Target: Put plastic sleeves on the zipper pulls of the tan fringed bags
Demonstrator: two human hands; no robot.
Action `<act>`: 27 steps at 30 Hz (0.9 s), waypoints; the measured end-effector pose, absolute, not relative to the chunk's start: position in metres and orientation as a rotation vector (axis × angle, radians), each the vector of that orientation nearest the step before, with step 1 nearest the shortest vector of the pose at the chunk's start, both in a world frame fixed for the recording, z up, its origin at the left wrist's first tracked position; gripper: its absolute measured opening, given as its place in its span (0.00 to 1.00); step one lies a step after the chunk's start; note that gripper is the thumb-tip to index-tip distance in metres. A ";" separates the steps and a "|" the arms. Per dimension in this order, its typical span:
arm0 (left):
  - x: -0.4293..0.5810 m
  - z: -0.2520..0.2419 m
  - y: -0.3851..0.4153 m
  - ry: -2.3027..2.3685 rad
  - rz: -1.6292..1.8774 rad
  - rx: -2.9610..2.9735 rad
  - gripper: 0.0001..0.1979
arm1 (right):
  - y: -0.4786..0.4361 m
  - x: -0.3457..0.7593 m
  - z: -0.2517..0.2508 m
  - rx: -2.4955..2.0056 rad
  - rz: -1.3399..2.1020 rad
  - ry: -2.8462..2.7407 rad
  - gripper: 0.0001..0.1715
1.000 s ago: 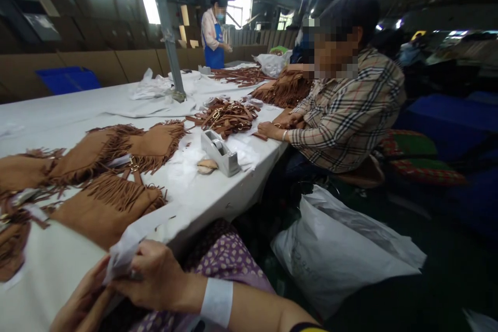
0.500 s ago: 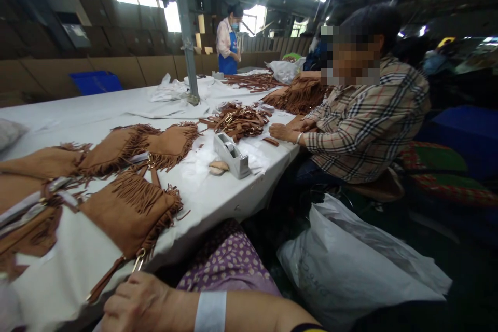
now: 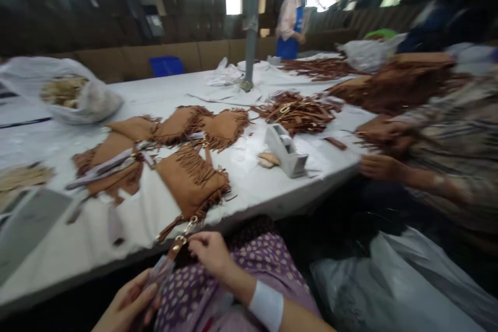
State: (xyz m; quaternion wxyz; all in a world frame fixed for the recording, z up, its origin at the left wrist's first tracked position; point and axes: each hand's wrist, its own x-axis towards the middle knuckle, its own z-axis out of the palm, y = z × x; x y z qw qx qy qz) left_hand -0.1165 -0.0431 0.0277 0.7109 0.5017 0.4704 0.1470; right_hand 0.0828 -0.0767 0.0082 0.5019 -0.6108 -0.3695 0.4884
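Note:
My left hand [image 3: 134, 298] is closed round a brown strap [image 3: 176, 250], whose lower part is in pale see-through wrapping. At the strap's top end my right hand [image 3: 213, 253] has its fingertips pinched at the gold metal ring [image 3: 181, 239]. A gold snap hook [image 3: 190, 224] runs from there up to the corner of a tan fringed bag [image 3: 187, 176]. That bag lies flat at the table's near edge, with a short tab hanging beside the hook. Motion blurs the fingertips a little.
More fringed bags [image 3: 181, 123] lie behind on the white table [image 3: 241, 187]. To the right stand a grey tape dispenser [image 3: 286, 150] and a pile of straps [image 3: 299, 111]. A co-worker's hands [image 3: 383, 166] work there. A white sack [image 3: 389, 275] sits at the lower right.
The view has swung left, so the table things sit further right. My left hand and the wrapped strap have come into sight. My right hand is still at the metal fittings by the bag's corner.

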 end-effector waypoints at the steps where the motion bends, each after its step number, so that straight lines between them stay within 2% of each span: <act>1: -0.117 0.029 -0.044 0.981 0.331 1.124 0.19 | -0.071 0.085 0.012 -1.390 1.359 -0.752 0.15; 4: -0.117 0.029 -0.045 0.860 0.367 1.105 0.17 | -0.052 0.088 0.020 -1.139 1.652 -0.459 0.19; 7: -0.121 0.024 -0.046 0.830 0.371 1.069 0.16 | -0.041 0.083 0.019 -1.042 1.724 -0.271 0.19; 13: -0.127 0.016 -0.046 0.903 0.318 1.106 0.16 | -0.035 0.076 0.009 -1.110 1.646 -0.290 0.20; 24: -0.094 0.022 -0.029 1.001 0.273 1.254 0.26 | -0.028 0.082 -0.001 -1.145 1.385 -0.409 0.22; 27: -0.093 0.029 -0.024 1.099 0.326 1.474 0.27 | -0.026 0.082 0.000 -1.182 1.311 -0.356 0.23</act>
